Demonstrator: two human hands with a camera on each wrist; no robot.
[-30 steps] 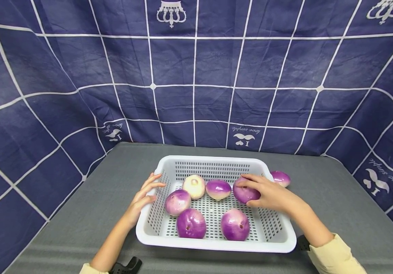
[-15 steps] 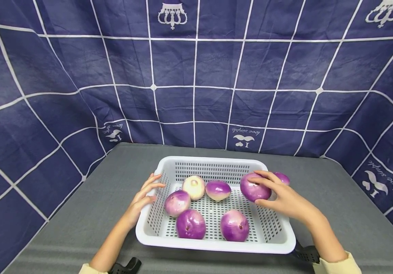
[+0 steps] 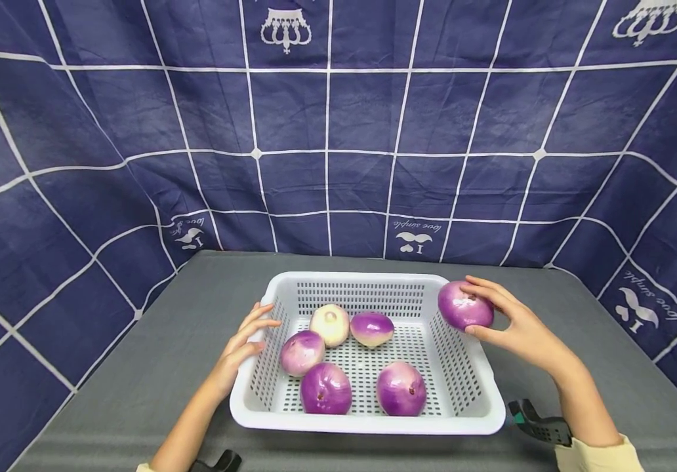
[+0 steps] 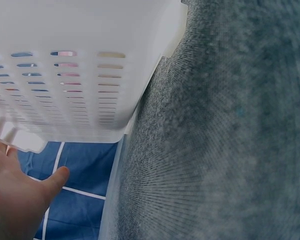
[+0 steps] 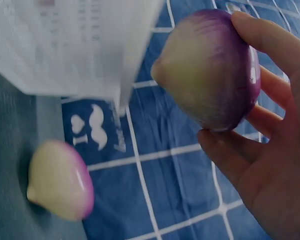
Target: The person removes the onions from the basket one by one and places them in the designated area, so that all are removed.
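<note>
A purple onion (image 3: pixel 461 305) is in my right hand (image 3: pixel 518 331), which grips it between thumb and fingers over the right rim of the white plastic basket (image 3: pixel 368 425). In the right wrist view the onion (image 5: pixel 205 70) shows its pale pointed end, with the fingertips (image 5: pixel 247 27) on its far side. My left hand (image 3: pixel 241 354) rests on the basket's left rim with its fingers spread. From the left wrist, the thumb (image 4: pixel 55 181) stands apart from the basket wall. Inside the basket lie several onions, among them a pale one (image 3: pixel 330 325) and a purple one (image 3: pixel 401 389).
Another onion (image 5: pixel 60 180) lies on the grey table beside the basket in the right wrist view; the held onion and right hand hide it in the head view. A blue checked cloth (image 3: pixel 362 183) hangs behind and at both sides of the table (image 3: pixel 197 295).
My right hand has lifted the purple onion from the basket's back right and moved it right, over the rim. The left hand stays on the left rim. The head view has shifted slightly.
</note>
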